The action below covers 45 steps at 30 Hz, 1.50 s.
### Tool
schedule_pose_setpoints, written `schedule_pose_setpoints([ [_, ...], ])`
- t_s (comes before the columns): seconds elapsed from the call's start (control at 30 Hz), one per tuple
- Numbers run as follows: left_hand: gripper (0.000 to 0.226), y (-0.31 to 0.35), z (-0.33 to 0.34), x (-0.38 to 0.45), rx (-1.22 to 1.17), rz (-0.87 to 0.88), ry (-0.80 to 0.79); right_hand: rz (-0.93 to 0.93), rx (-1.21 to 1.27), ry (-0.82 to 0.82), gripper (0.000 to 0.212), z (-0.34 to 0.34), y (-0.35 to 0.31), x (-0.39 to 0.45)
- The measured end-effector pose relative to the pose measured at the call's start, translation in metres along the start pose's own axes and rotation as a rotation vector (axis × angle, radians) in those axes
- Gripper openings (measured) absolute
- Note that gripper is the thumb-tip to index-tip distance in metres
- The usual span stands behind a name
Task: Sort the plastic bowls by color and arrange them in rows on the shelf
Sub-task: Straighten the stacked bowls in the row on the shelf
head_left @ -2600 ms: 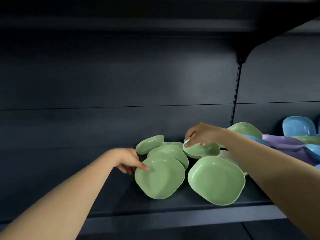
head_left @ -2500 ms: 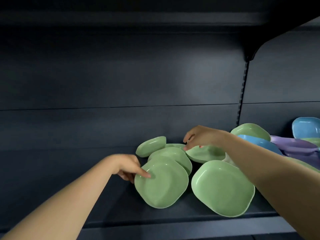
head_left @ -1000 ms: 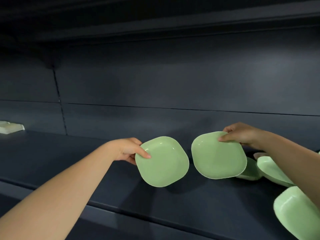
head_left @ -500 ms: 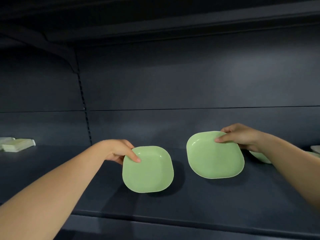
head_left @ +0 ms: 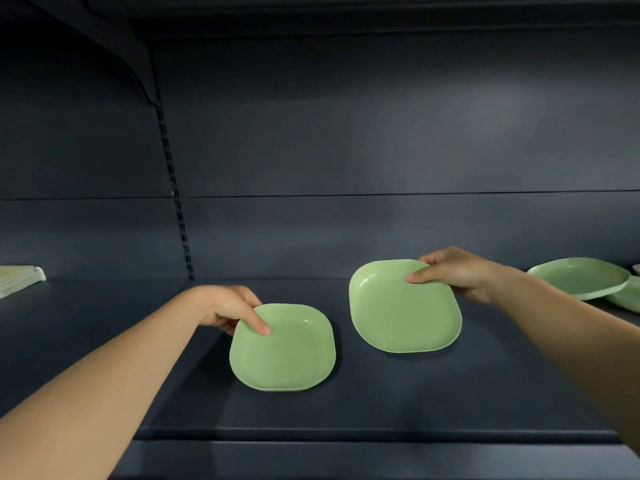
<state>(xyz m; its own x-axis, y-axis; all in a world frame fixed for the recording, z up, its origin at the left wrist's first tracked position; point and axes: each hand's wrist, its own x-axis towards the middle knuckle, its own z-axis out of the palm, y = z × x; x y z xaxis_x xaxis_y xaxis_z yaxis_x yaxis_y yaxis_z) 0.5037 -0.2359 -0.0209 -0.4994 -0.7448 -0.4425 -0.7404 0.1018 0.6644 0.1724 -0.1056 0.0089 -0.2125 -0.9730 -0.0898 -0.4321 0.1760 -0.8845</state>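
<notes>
Head view | left hand (head_left: 227,306) pinches left green bowl (head_left: 282,348), now lower | right hand (head_left: 457,273) pinches right green bowl (head_left: 403,306)

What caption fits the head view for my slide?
Both hands set green bowls on the dark shelf.

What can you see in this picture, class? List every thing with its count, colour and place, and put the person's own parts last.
held bowls: 2, green; one low over the shelf at centre, one tilted, to its right.
other bowls: at least 2, green; overlapping at the shelf's far right, partly cut off.
flat pale stack: 1, whitish green; far left of the shelf, too cut off to identify.
shelf: 1, dark grey; across the view, with a back panel behind.
slotted upright: 1, dark; left of centre on the back wall.
left hand: 1; pinches the centre bowl's rim.
right hand: 1; grips the tilted bowl's upper edge.
</notes>
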Motion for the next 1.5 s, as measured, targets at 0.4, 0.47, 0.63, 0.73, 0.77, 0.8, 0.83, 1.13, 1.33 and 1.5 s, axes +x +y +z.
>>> schedule_pose_setpoints([
  [0.4, 0.022, -0.034, 0.018, 0.005, -0.392, 0.189, 0.25, 0.023, 0.132, -0.027, 0.005, 0.068, -0.008, 0.008],
  [0.47, 0.027, -0.038, 0.022, 0.005, -0.509, 0.217, 0.286, 0.042, 0.138, -0.036, 0.006, 0.085, -0.007, 0.013],
  [0.63, 0.031, -0.045, 0.028, 0.004, -0.742, 0.281, 0.382, 0.087, 0.169, -0.076, 0.011, 0.123, -0.008, 0.033],
  [0.73, 0.028, -0.046, 0.029, 0.004, -0.764, 0.307, 0.384, 0.095, 0.136, -0.084, 0.012, 0.14, -0.015, 0.041],
  [0.77, 0.027, -0.047, 0.029, 0.003, -0.768, 0.319, 0.378, 0.094, 0.11, -0.08, 0.012, 0.145, -0.016, 0.043],
  [0.8, 0.026, -0.048, 0.029, 0.003, -0.762, 0.335, 0.37, 0.09, 0.081, -0.073, 0.013, 0.15, -0.018, 0.044],
  [0.83, 0.023, -0.049, 0.029, 0.002, -0.742, 0.353, 0.358, 0.082, 0.052, -0.064, 0.014, 0.153, -0.019, 0.045],
  [1.13, 0.041, -0.052, 0.031, 0.004, -0.368, 0.336, 0.309, -0.012, -0.328, -0.026, 0.032, 0.168, -0.011, 0.044],
  [1.33, 0.045, -0.047, 0.028, 0.002, -0.267, 0.284, 0.289, -0.035, -0.378, -0.037, 0.036, 0.165, -0.009, 0.043],
  [1.5, 0.039, -0.02, 0.017, -0.001, -0.009, 0.217, 0.299, -0.126, -0.426, 0.022, 0.037, 0.132, -0.012, 0.032],
])
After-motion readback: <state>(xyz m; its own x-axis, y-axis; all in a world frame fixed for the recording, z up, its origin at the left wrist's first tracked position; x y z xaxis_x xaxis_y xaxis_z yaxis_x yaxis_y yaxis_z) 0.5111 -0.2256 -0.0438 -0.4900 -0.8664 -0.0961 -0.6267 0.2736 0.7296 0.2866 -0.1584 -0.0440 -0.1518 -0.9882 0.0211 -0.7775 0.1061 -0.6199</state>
